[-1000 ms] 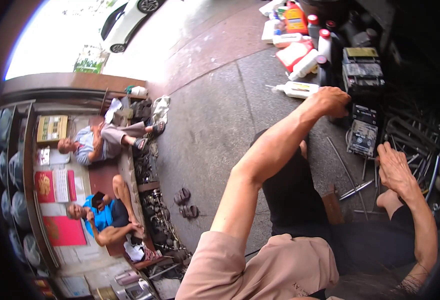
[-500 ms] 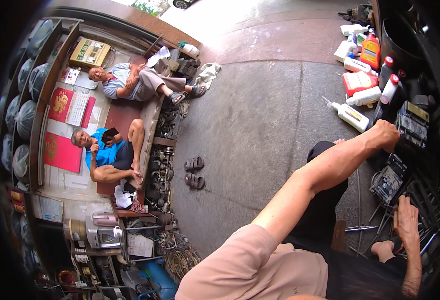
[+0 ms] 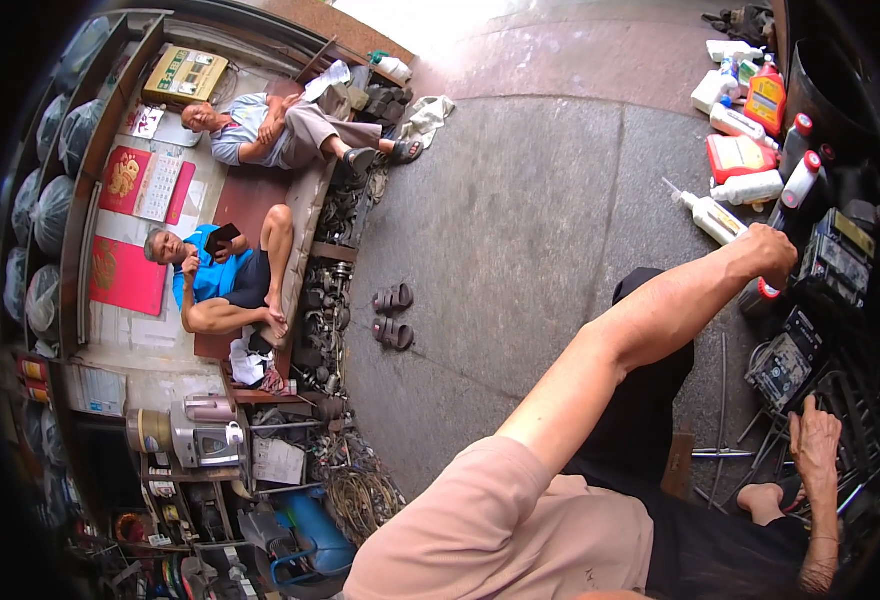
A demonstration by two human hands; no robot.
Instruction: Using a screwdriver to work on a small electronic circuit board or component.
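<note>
My left hand (image 3: 766,255) reaches to the right among upright bottles, fingers curled down round something I cannot make out. A white bottle with a nozzle (image 3: 712,218) lies just left of it, and a red-capped dark bottle (image 3: 757,298) stands just below. Right of the hand are stacked used batteries (image 3: 838,258). My right hand (image 3: 815,440) is lower down with fingers extended and apart, over dark and silver metal rods (image 3: 850,400), just below a scuffed black battery (image 3: 792,360).
Oil containers (image 3: 745,155) lie along the right, by a black bin (image 3: 820,90). On the left, two people (image 3: 260,135) (image 3: 222,280) recline on a platform. Sandals (image 3: 392,317) lie on the concrete floor (image 3: 490,230). Shelves, metal parts and a blue tank (image 3: 315,530) line the left side.
The view has swung left, bringing more of the shelving in and shifting bottles and hands rightward. My left hand has lowered slightly, uncovering a red cap below it.
</note>
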